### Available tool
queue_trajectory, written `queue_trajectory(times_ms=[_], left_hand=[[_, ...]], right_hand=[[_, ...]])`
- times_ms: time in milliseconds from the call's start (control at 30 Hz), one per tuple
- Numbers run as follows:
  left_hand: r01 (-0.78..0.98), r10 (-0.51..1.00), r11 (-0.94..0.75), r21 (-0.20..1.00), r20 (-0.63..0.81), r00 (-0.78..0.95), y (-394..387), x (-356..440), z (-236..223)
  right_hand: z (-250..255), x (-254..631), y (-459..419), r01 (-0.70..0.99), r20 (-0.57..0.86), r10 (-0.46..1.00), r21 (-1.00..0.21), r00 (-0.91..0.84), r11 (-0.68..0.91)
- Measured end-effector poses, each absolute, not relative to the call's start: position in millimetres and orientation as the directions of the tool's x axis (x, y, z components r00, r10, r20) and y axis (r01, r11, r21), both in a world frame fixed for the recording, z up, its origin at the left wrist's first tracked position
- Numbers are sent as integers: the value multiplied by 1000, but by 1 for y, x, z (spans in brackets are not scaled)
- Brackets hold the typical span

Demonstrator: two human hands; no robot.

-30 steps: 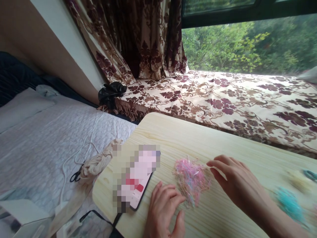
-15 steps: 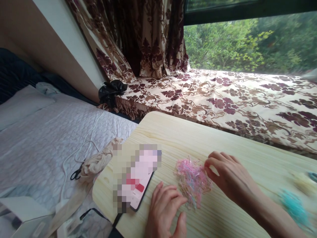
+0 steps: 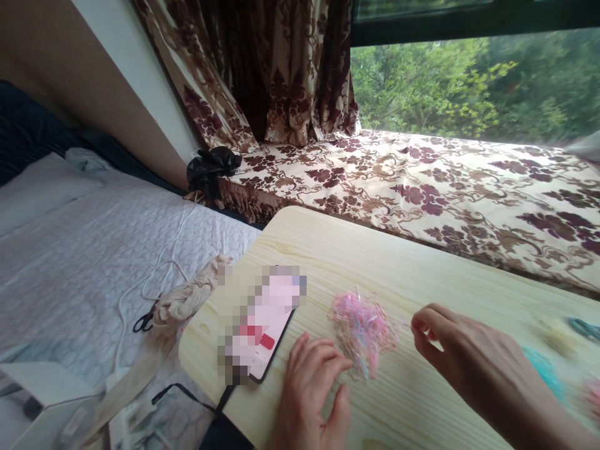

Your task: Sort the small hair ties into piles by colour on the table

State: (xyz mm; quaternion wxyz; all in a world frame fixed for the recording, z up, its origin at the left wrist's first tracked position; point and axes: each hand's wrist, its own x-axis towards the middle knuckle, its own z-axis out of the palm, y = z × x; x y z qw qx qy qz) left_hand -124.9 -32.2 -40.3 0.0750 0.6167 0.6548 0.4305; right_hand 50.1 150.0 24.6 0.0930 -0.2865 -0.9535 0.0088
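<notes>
A tangled pile of thin, shiny pastel strands [image 3: 363, 331], mostly pink with some pale blue and yellow, lies on the wooden-topped table [image 3: 356, 244]. My right hand [image 3: 459, 356] is just right of the pile, thumb and forefinger pinched together. A faint pale pink strand seems to run from the pile's edge to those fingertips. Resting on the tabletop, my left hand [image 3: 316, 394] has its fingers loosely spread, with the fingertips at the pile's lower left edge. It holds nothing that I can see.
Left of my left hand lies a phone [image 3: 269, 331] with a lit, partly blurred screen. On the right are a teal bundle [image 3: 546, 375], a cream bundle [image 3: 555, 334] and a dark green one [image 3: 584, 328]. A bed [image 3: 94, 244] with cables and cloth adjoins the table; a flowered window seat [image 3: 398, 181] runs behind.
My right hand has moved right, away from the pile's edge, its fingertips now closed together. My left hand stays almost where it was. The view has shifted slightly.
</notes>
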Motion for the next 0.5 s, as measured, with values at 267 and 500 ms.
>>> queue_trajectory(times_ms=[267, 500], left_hand=[[718, 882, -97, 689, 393, -258, -34, -121, -37], [727, 879, -93, 680, 399, -261, -34, -120, -36]], right_hand=[[37, 53, 144, 717, -246, 692, -16, -678, 697], [44, 57, 139, 778, -294, 742, -10, -603, 628]])
